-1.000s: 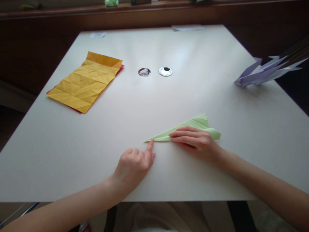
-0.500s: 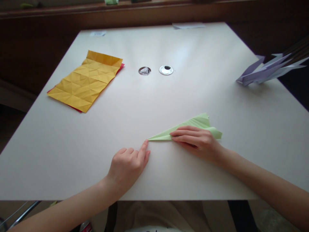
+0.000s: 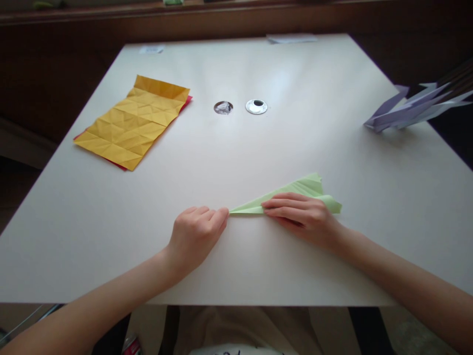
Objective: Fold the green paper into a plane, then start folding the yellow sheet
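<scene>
Green paper plane (image 3: 295,192) lies pinned under flat right hand (image 3: 303,217); curled left hand (image 3: 195,234) touches its tip.

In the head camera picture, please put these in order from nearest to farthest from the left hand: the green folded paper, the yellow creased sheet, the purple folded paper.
Measured from the left hand:
1. Green folded paper: its pointed tip meets the fingertips, just to the right.
2. Yellow creased sheet: far left part of the table.
3. Purple folded paper: far right edge, partly over the side.
</scene>
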`<state>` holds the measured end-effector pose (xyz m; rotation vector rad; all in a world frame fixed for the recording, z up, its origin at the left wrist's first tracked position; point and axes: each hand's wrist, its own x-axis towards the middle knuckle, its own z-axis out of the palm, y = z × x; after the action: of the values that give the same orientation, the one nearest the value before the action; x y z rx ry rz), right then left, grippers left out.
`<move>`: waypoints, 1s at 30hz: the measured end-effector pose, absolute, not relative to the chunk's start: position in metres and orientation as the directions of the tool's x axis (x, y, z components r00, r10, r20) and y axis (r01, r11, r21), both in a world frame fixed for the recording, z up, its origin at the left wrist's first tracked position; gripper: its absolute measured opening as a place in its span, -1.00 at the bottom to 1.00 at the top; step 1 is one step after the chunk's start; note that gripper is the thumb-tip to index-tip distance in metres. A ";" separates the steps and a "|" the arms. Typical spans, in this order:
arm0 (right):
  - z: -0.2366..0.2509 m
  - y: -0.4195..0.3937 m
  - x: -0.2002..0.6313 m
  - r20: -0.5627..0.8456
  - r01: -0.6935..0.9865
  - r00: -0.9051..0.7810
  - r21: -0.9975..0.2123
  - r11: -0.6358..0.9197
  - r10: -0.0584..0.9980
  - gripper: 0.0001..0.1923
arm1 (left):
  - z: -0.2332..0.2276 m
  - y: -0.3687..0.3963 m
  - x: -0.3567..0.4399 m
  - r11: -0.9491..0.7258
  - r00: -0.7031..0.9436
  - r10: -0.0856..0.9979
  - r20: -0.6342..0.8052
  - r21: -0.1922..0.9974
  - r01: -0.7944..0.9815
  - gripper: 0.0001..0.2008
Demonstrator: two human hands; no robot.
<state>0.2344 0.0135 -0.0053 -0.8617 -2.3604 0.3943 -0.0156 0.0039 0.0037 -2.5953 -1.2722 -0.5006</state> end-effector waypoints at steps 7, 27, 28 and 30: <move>-0.006 0.013 0.235 0.424 0.491 -0.615 -0.453 0.744 0.665 -0.84 | -0.002 0.004 -0.013 -0.630 0.577 0.703 0.416 -0.013 0.776 -0.84; -0.006 0.011 0.238 0.420 0.479 -0.645 -0.427 0.767 0.638 -0.83 | 0.008 -0.012 -0.009 -0.700 0.802 0.524 0.286 -0.392 0.597 -0.72; -0.007 0.011 0.238 0.421 0.479 -0.646 -0.425 0.768 0.636 -0.83 | 0.008 -0.017 -0.008 -0.689 0.802 0.545 0.243 -0.415 0.594 -0.67; -0.007 0.011 0.239 0.417 0.483 -0.648 -0.421 0.768 0.637 -0.83 | 0.008 -0.025 -0.007 -0.666 0.787 0.595 0.163 -0.448 0.597 -0.57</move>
<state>0.2385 0.0110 -0.0065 -0.8362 -2.4062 0.3675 -0.0067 -0.0252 0.0084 -2.4904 -0.8907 -0.0040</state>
